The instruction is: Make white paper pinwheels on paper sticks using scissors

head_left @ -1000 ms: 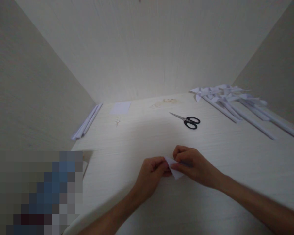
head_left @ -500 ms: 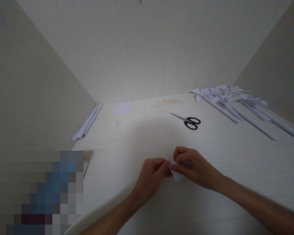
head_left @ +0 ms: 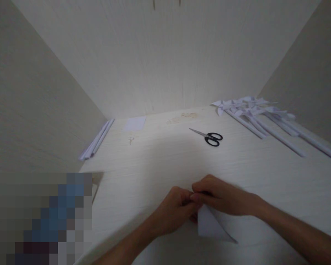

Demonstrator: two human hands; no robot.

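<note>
A white piece of paper [head_left: 211, 222] hangs from between my two hands, with a folded, pointed corner reaching down to the right. My left hand [head_left: 179, 208] pinches the paper's upper end from the left, fingers closed. From the right, my right hand [head_left: 217, 195] also has its fingers closed on that end, its thumb and fingertips meeting the left hand's. The fingertips hide the part of the paper they hold. Beyond the hands, black-handled scissors [head_left: 211, 138] lie on the white table [head_left: 121, 206], blades pointing left.
White paper pinwheels on rolled paper sticks [head_left: 278, 136] lie at the back right. Rolled paper tubes [head_left: 98, 140] rest along the left wall. A square paper sheet [head_left: 134, 124], a few small white bits [head_left: 131, 140] and a beige pile [head_left: 189, 115] lie at the back.
My hands have come closer together and slightly nearer to me. More of the paper now shows, hanging below my right hand. The view has shifted a little.
</note>
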